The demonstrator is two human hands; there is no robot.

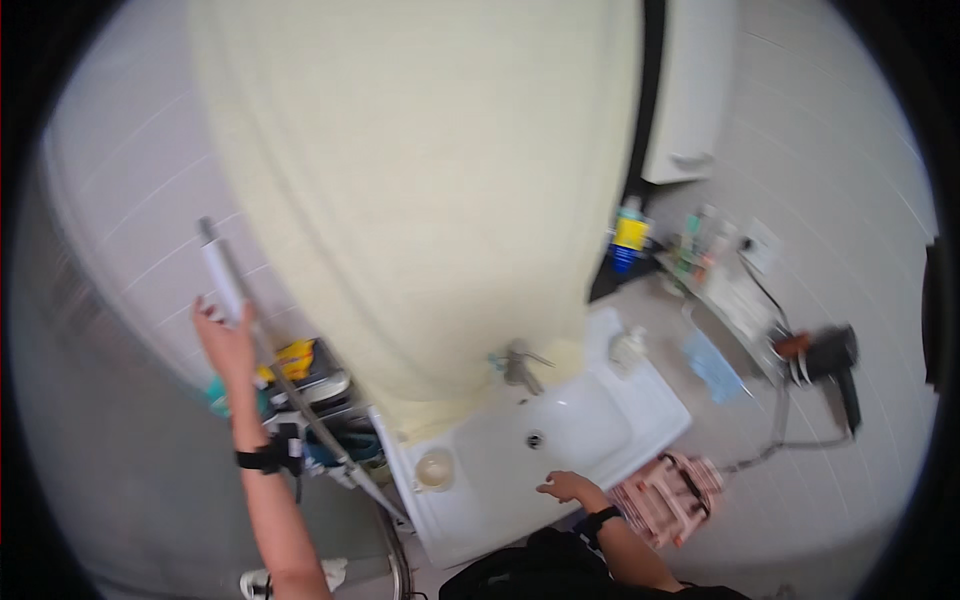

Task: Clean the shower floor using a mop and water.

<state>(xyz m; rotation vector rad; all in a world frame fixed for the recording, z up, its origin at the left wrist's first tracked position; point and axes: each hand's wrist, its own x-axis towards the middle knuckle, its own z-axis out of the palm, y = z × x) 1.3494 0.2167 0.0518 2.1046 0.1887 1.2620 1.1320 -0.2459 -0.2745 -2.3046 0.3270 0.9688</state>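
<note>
On the left, my left hand (228, 345) is raised at a long grey pole (318, 428) with a white grip (222, 280) at its top. The grip lies between my thumb and fingers, and the hold looks loose. Down to the right, the pole slants toward the side of a white washbasin (480, 505). Above the basin's front part, my right hand (568, 487) hangs with its fingers loosely stretched to the left and nothing visible in them. A beige cup (435, 469) stands on the basin's left ledge, and a metal faucet (519, 366) at its back.
A pale yellow cloth (420, 200) hangs behind the basin. A soap bottle (629, 347) stands on its right ledge. Farther right are a wall shelf (735, 315) with bottles, a blue mask (712, 365), a black hair dryer (825, 360) and a pink checked bag (670, 495). Yellow packaging (292, 360) sits beside the pole.
</note>
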